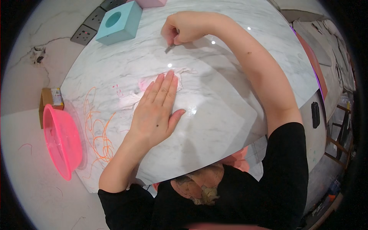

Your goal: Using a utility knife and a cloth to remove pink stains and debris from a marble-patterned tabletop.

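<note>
My left hand (157,110) lies flat on a thin, crumpled white cloth (129,100), holding it down against the marble-patterned tabletop (218,120). Pink stains show on the cloth beside the fingers, and part of it is hidden beneath the hand. Farther up the table, my right hand (182,28) is curled around a small, flat, grey tool (169,49), perhaps a blade or scraper, whose tip points down towards the surface. Orange scribbles (100,138) mark the table left of my left forearm. A few small pink marks (118,89) are near the cloth.
A pink plastic basin (64,141) stands tilted at the left edge, before a small cardboard box (47,99). At the top left are a light-blue box with a round opening (129,27) and power sockets (83,34). A black object (315,115) lies on the right-hand surface.
</note>
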Available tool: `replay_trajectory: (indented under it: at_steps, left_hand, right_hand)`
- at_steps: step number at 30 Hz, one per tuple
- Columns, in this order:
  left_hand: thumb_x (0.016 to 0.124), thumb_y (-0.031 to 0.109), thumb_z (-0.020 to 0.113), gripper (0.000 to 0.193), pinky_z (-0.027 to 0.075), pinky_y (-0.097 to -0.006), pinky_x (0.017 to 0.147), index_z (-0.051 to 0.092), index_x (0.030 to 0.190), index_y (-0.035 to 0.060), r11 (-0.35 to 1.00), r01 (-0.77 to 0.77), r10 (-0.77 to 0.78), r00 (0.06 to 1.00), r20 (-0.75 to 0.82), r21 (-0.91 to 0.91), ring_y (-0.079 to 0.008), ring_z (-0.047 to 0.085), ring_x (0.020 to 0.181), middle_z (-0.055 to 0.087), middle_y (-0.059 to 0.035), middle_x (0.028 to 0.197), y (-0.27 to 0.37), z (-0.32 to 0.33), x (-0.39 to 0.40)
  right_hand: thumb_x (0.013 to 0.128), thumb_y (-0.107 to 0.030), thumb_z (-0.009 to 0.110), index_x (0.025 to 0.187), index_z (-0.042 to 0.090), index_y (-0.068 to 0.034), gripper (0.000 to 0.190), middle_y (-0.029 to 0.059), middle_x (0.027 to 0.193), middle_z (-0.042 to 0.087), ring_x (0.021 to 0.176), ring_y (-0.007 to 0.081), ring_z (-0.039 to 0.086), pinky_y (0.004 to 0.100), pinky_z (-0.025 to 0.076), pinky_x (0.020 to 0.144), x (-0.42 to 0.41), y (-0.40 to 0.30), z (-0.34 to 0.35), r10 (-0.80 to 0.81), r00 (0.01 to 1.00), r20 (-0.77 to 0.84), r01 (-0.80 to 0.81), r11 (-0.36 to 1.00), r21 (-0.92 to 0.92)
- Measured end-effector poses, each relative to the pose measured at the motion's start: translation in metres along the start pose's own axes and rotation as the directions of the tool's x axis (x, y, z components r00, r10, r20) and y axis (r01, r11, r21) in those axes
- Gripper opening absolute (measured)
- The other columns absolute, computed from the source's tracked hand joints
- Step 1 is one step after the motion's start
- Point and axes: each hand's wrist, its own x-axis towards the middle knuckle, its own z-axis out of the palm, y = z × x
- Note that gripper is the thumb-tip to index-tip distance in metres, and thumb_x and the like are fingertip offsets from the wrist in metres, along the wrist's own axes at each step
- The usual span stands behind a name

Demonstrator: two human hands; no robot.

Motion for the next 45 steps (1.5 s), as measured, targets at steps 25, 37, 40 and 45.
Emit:
replay_trajectory:
  at_steps: [25, 37, 40, 45]
  left_hand:
    - [0.095, 0.029, 0.074, 0.086, 0.034, -0.0510, 0.127, 0.037, 0.164, -0.0069, 0.996, -0.029, 0.029, 1.000, -0.007, -0.079, -0.0466, 0.039, 0.156, 0.038, -0.0272, 0.171, -0.008, -0.006, 0.004]
    - [0.093, 0.028, 0.077, 0.088, 0.034, -0.0507, 0.127, 0.037, 0.164, -0.0056, 0.993, -0.043, 0.042, 0.999, -0.012, -0.109, -0.0466, 0.038, 0.157, 0.038, -0.0268, 0.171, -0.013, -0.006, 0.007]
    - [0.092, 0.027, 0.078, 0.089, 0.034, -0.0510, 0.127, 0.038, 0.164, -0.0056, 0.989, -0.053, 0.049, 0.998, -0.031, -0.140, -0.0469, 0.038, 0.157, 0.039, -0.0267, 0.170, -0.014, -0.008, 0.010]
    - [0.092, 0.028, 0.079, 0.087, 0.035, -0.0525, 0.126, 0.040, 0.163, -0.0055, 0.986, -0.042, 0.030, 0.997, -0.072, -0.163, -0.0462, 0.039, 0.156, 0.042, -0.0263, 0.169, -0.011, -0.009, 0.009]
  right_hand:
    - [0.089, -0.005, 0.071, 0.105, 0.079, -0.008, 0.018, 0.0086, 0.097, 0.077, 0.094, 0.0269, 0.072, 0.0416, 0.055, 0.081, -0.004, -0.005, 0.001, 0.073, 0.997, -0.035, -0.075, 0.996, -0.048]
    - [0.089, -0.005, 0.067, 0.104, 0.079, -0.009, 0.020, 0.0092, 0.093, 0.077, 0.089, 0.0294, 0.072, 0.0424, 0.054, 0.078, -0.005, -0.002, 0.000, -0.001, 1.000, 0.021, 0.002, 0.997, -0.079]
    - [0.090, -0.006, 0.066, 0.109, 0.076, -0.009, 0.022, 0.0106, 0.096, 0.077, 0.092, 0.0293, 0.073, 0.0438, 0.054, 0.078, -0.003, -0.005, 0.003, 0.058, 0.994, -0.097, -0.071, 0.987, -0.143]
    - [0.094, -0.010, 0.066, 0.114, 0.070, -0.008, 0.020, 0.0114, 0.093, 0.076, 0.090, 0.0281, 0.074, 0.0450, 0.054, 0.074, -0.007, -0.015, 0.004, 0.154, 0.973, -0.173, -0.169, 0.982, -0.078]
